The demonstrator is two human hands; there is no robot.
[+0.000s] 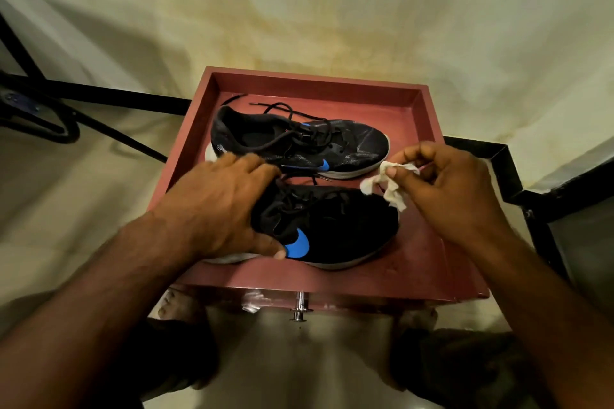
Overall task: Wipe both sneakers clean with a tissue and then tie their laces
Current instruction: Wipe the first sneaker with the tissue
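The left hand (216, 209) grips the heel of the near sneaker (332, 226) in the red tray (428, 129). The right hand (445, 186) pinches a crumpled tissue (385, 186) just off that shoe's toe. The far sneaker (299, 143) lies beyond the left grip. Its loose laces (292, 129) could snag the tissue, and thin paper may tear.

Two black sneakers (327, 226) (299, 143), laces untied; crumpled white tissue (388, 183).
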